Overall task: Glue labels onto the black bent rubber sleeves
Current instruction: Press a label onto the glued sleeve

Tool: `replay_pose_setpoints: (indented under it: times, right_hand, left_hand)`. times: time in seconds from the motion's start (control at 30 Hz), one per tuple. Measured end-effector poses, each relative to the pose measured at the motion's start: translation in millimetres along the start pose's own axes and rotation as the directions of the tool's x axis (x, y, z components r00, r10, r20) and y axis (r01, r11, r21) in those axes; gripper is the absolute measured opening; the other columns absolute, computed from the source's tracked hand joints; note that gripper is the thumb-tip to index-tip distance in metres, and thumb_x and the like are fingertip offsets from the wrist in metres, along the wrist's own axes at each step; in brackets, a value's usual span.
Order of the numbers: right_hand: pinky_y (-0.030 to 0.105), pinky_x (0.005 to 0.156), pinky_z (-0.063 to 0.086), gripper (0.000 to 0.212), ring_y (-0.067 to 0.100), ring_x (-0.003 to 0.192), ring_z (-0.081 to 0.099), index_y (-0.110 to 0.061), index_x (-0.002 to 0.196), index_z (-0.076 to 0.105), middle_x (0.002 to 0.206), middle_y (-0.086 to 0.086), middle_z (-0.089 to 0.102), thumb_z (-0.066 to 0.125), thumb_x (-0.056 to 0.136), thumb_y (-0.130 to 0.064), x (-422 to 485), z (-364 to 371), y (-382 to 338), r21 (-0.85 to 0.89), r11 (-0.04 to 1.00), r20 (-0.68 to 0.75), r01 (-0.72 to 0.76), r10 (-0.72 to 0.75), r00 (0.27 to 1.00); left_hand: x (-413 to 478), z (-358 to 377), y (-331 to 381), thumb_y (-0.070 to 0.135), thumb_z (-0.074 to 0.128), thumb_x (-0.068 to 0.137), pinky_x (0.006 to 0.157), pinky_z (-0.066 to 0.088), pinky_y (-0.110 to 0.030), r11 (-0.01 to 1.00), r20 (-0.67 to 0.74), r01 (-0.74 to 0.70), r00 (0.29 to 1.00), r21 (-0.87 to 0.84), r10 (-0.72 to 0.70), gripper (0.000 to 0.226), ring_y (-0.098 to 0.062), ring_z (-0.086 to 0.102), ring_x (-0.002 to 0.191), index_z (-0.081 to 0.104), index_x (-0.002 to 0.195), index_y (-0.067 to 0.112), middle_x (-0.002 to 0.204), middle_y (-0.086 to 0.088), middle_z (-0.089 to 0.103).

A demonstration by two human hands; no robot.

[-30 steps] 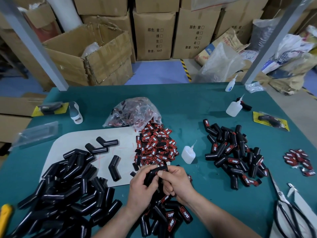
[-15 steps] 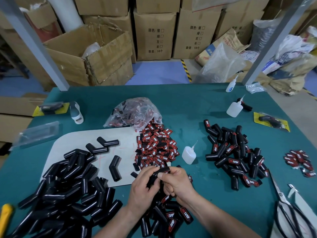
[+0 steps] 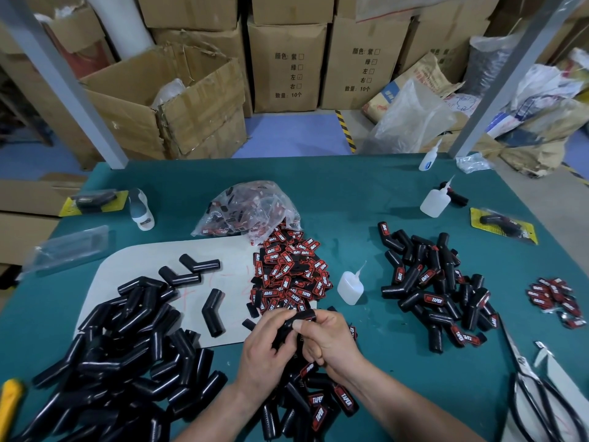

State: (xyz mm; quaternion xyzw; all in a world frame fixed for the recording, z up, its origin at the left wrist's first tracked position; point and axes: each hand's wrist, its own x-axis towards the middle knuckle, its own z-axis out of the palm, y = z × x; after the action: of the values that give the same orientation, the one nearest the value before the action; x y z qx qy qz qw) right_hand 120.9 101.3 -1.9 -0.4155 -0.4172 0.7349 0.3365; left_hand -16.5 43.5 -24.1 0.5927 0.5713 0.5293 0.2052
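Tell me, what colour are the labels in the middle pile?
The labels are red and black with white letters; head view.

teal table (image 3: pixel 350 193) | blue floor (image 3: pixel 287 135) | stacked cardboard boxes (image 3: pixel 287 68) behind | two slanting grey posts (image 3: pixel 63 78)

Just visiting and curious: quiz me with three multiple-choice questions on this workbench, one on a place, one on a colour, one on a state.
1. Where does the nearest glue bottle stand?
A. on the white mat
B. between the loose label pile and the labelled sleeves on the right
C. in a carton

2. The labels are mostly
A. red and black
B. blue
C. yellow

3. The raised sleeve is
A. untouched
B. in one hand
C. gripped by the left hand and the right hand

Answers: B, it stands on bare table between those piles; A, red panels on black backing; C, both hands curl round it.
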Motion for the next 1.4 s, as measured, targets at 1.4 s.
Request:
replay_pose_setpoints:
  times: [1.4]
  right_hand:
    - [0.023,0.039,0.028,0.023,0.015,0.035,0.031,-0.005,0.079,0.063,0.045,0.007,0.045,0.072,0.085,-0.025,9.6,-7.5,-3.5,-0.187,0.982,0.090,-0.008,0.026,0.996]
  left_hand:
    - [10.2,-3.0,-2.3,0.031,0.059,0.095,0.059,0.048,-0.019,0.824,0.137,0.467,0.884,-0.321,-0.447,0.026,-0.009,0.058,0.060,0.074,0.111,0.045,0.070,0.004,0.069]
